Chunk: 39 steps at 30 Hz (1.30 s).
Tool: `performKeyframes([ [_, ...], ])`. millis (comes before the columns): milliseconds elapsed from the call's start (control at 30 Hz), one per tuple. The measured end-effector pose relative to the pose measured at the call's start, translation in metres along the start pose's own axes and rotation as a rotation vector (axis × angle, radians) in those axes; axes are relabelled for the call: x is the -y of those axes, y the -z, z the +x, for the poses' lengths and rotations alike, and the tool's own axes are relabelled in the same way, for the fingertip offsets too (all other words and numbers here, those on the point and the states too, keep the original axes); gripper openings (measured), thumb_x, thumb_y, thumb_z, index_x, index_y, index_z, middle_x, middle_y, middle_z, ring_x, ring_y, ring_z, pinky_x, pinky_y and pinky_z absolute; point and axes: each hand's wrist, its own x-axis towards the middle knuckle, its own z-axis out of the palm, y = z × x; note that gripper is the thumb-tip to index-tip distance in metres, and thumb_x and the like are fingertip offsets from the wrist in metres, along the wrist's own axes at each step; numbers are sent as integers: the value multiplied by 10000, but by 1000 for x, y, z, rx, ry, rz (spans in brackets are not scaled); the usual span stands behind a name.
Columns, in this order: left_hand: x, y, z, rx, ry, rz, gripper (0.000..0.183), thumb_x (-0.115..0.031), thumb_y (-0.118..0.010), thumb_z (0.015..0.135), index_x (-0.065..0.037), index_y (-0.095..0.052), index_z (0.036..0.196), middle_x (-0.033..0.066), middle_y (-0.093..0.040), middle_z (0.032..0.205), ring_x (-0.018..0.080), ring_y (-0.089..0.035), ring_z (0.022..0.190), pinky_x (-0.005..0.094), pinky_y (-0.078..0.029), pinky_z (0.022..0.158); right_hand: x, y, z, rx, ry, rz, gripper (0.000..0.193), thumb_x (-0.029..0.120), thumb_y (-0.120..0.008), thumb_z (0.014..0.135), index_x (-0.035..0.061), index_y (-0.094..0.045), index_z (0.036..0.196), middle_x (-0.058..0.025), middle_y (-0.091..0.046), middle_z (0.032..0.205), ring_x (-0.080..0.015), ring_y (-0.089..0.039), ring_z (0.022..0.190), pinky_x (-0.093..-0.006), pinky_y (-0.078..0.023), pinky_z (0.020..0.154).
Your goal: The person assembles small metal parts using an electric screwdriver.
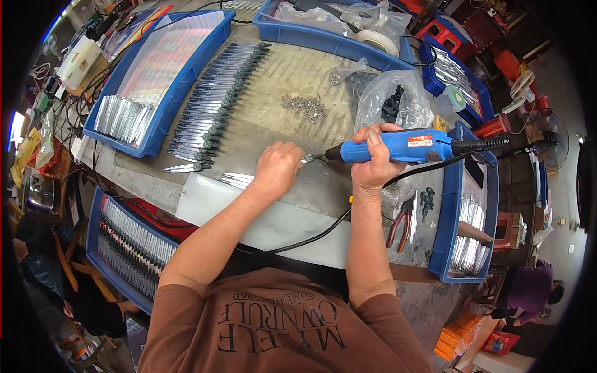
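Note:
My right hand (372, 169) is wrapped round a blue electric screwdriver (398, 147), which lies level with its dark nose pointing left. The fingers of my left hand (277, 166) are closed on a small grey-green piece (307, 158), whose rest is hidden in the hand. The screwdriver's tip meets this piece or lies right beside it. Under my left wrist, several slim white-silver sticks (238, 179) lie on a white board (208, 199). Farther left, a long row of slim silver sticks with grey-green ends (214, 93) covers the worktable.
A heap of small metal parts (305, 109) lies mid-table. Blue trays stand left (151, 146), far (336, 45) and right (443, 248). Near my right forearm are red-handled pliers (400, 229) and loose dark pieces (426, 202). A black cable (311, 241) loops across the board. Plastic bags (410, 93) lie behind the screwdriver.

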Motion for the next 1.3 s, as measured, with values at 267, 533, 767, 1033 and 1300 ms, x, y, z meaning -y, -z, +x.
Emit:
performKeyframes([
  [267,0,0,0,3,4,-18,91,-89,-643,649,-63,-565,689,64,-537,737,263,-515,752,375,-425,669,0,1,0,7,-2,10,332,3,-537,667,-41,-400,965,-106,-473,707,-191,-500,561,-322,-444,573],
  [533,1,-2,0,-8,65,-36,94,-102,-645,663,-54,-583,714,67,-545,732,274,-510,741,367,-427,674,-3,-12,-4,47,-37,5,294,13,-561,663,-45,-435,922,-95,-485,694,-194,-512,559,-315,-437,573],
  [767,1,-4,-1,13,94,-47,87,-101,-642,657,-74,-581,712,53,-542,761,260,-513,784,373,-424,699,-7,-16,-7,83,-53,-35,312,17,-576,655,-38,-431,926,-85,-483,662,-189,-509,551,-311,-434,567],
  [1033,0,-4,-1,-25,66,-46,102,-93,-650,652,-50,-574,705,69,-546,734,272,-510,738,364,-428,680,-8,-16,-6,82,-52,-66,297,15,-568,651,-40,-427,906,-86,-480,647,-188,-507,545,-308,-433,565],
  [1300,-1,-3,-2,-41,64,-43,103,-95,-651,650,-51,-576,705,68,-547,735,270,-510,739,363,-427,685,-10,-16,-5,88,-46,-80,280,22,-568,655,-41,-434,893,-88,-483,650,-188,-507,544,-305,-431,576],
])
